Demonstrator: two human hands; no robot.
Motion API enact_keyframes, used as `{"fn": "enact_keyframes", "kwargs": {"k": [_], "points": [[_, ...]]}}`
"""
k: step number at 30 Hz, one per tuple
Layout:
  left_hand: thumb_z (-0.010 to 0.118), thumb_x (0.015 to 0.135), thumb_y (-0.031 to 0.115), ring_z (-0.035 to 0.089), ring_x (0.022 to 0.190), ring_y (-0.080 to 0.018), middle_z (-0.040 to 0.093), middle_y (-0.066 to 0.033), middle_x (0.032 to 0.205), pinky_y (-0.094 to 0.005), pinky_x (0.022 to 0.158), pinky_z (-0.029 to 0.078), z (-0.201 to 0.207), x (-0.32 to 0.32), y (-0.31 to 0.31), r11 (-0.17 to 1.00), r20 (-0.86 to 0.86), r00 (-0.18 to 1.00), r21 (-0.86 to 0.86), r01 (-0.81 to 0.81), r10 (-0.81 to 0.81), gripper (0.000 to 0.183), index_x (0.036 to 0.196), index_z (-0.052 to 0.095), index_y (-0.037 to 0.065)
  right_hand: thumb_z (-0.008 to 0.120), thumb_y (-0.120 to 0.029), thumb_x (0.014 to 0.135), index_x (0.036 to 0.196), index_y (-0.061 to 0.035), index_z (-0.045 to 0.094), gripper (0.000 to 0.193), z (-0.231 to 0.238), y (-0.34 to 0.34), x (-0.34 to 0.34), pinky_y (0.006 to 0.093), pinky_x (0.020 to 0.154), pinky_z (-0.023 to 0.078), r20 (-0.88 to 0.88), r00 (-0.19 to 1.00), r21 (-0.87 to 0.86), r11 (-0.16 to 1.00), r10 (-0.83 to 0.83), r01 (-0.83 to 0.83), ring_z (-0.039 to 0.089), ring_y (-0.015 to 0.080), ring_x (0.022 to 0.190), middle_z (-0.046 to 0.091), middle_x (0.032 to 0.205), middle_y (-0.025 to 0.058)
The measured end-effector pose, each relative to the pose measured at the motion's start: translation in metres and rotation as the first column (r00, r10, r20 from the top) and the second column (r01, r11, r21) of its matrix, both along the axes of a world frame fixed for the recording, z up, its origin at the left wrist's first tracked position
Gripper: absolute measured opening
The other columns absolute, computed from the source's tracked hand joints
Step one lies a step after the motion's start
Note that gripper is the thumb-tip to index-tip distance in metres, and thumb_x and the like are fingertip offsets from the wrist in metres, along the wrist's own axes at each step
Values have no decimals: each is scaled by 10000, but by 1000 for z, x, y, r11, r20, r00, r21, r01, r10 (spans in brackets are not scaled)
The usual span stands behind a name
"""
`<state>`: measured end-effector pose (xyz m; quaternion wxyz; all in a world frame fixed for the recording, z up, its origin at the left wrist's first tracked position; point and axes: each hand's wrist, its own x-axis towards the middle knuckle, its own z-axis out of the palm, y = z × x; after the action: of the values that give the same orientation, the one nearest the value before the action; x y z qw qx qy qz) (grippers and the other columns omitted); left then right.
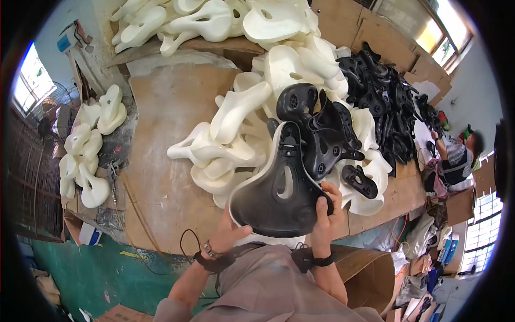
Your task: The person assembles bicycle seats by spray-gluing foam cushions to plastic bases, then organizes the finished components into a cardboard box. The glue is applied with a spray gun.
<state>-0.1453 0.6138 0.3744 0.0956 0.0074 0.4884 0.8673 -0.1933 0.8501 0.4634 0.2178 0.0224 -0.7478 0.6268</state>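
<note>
Between my hands, low over the table's near edge, is a bicycle saddle [258, 199] with its black plastic base turned up and its narrow nose pointing away. A rim of white foam shows along its left side. My left hand [228, 236] grips the wide rear at the left, thumb on the base and fingers hidden beneath. At the right rear corner my right hand [328, 217] is closed on the edge, thumb on top. Just beyond lie loose black saddle bases [323, 131] on a heap of white foam saddle pads [236, 126].
Cardboard [166, 123] covers the table. More white pads [206, 21] are piled on a raised shelf at the back, others [94, 185] at the left. A large heap of black bases [378, 96] fills the right. A cardboard box [367, 279] stands by my right side; another person [458, 155] is far right.
</note>
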Motion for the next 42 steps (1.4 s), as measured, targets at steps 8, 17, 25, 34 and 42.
{"fn": "enact_keyframes", "kwargs": {"k": [8, 17, 25, 34, 42], "points": [[868, 785, 282, 355, 1442, -236, 371, -118, 1548, -416, 1187, 309, -1, -2, 5, 997, -32, 999, 72, -12, 14, 1069, 1581, 196, 40, 585, -90, 1004, 1100, 25, 609, 151, -15, -5, -5, 310, 1025, 404, -26, 1000, -12, 1000, -5, 5, 548, 182, 1142, 597, 1281, 94], [725, 896, 188, 480, 1357, -252, 462, -120, 1507, -423, 1141, 392, -14, -1, 10, 989, -88, 990, 102, -105, 114, 798, 1546, 304, -5, 595, -80, 996, 1281, 6, 486, 317, -17, -7, -8, 353, 1065, 401, 4, 1000, -41, 999, 23, -23, 556, 220, 1181, 577, 1306, 144], [734, 879, 203, 461, 1367, -250, 466, -126, 1497, -414, 1151, 365, -3, -11, 1, 986, -41, 986, 54, -160, 162, 811, 1537, 310, -9, 431, -498, 1078, 1455, 4, 474, 629, -27, 21, -22, 312, 1054, 449, 347, 793, -548, 794, 502, -263, 547, 168, 1275, 561, 1413, 89], [678, 922, 162, 456, 1393, -297, 456, -130, 1524, -459, 1178, 354, 15, -14, 7, 935, 27, 991, 330, -132, 130, 702, 1519, 353, -11, 474, -530, 1053, 1447, 26, 461, 681, -37, 24, -21, 326, 1009, 505, 229, 753, -657, 669, 617, -348, 605, 177, 1223, 596, 1365, 97], [619, 1026, 267, 532, 1276, -215, 569, -108, 1395, -404, 1093, 439, 18, -15, 29, 934, 219, 933, 157, -322, 285, 493, 1382, 506, -56, 695, -376, 962, 1507, -13, 409, 714, -42, -1, -1, 300, 1044, 396, 219, 715, -462, 716, 664, -523, 509, 155, 1260, 547, 1386, 62]]}}
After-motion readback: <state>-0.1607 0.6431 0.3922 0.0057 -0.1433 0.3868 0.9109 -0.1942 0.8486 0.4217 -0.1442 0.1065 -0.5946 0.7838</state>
